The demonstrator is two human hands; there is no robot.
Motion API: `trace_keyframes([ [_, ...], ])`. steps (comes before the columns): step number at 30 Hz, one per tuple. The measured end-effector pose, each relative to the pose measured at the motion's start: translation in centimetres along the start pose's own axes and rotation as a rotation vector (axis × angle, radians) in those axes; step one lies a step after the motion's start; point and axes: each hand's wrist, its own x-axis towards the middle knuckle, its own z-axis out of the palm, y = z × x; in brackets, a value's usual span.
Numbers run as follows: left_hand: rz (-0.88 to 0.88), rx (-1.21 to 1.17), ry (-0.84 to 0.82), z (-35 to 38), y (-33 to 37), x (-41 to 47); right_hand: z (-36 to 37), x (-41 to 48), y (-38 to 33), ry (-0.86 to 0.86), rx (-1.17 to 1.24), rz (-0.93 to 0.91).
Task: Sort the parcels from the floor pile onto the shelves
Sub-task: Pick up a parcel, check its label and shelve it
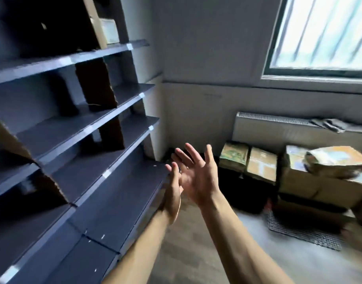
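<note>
Parcels (288,175) heaped in a pile on the floor against the far wall, under the radiator (278,128) and the window (319,33), well apart from both hands. At the pile's left end, two small taped boxes side by side, the green-printed box (233,155) and the brown box (261,165). Further right, a big carton (299,185) with a crumpled wrapped parcel (336,160) lying across its top. Small boxes probably stiff and light enough for one hand each. Glossy tape likely slick, so better gripped at opposite side faces or cupped under the base than pinched from above. Crumpled parcel probably soft and prone to sag, so best supported from beneath. Carton, judging by bulk, a two-hand lift at the lower corners. True weight impossible to tell, and fine detail lost to blur. Left hand (173,191) and right hand (196,177) both empty, fingers straight and spread, raised close together just beside the front edge of a lower shelf. Shelves (118,181) to the left, dark, split by cardboard dividers (96,85), with one pale box (109,30) already on the top level.
</note>
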Motion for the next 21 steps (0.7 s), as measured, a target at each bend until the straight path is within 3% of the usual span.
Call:
trace_keyframes([
  [6, -0.172, 0.168, -0.247, 8.3, -5.6, 13.7, -6.9, 5.2, -13.1, 0.192, -0.044, -0.168],
  [12, -0.282, 0.234, -0.383, 15.8, -8.0, 23.2, -13.7, 8.2, -24.4, 0.364, -0.045, -0.32],
  [17, -0.357, 0.32, -0.431, 21.6, -11.3, 30.9, -20.8, 11.8, -31.2, 0.49, 0.035, -0.343],
  [21, -0.432, 0.352, -0.363, 25.5, -14.8, 37.6, -27.4, 16.4, -36.2, 0.539, 0.114, -0.303],
])
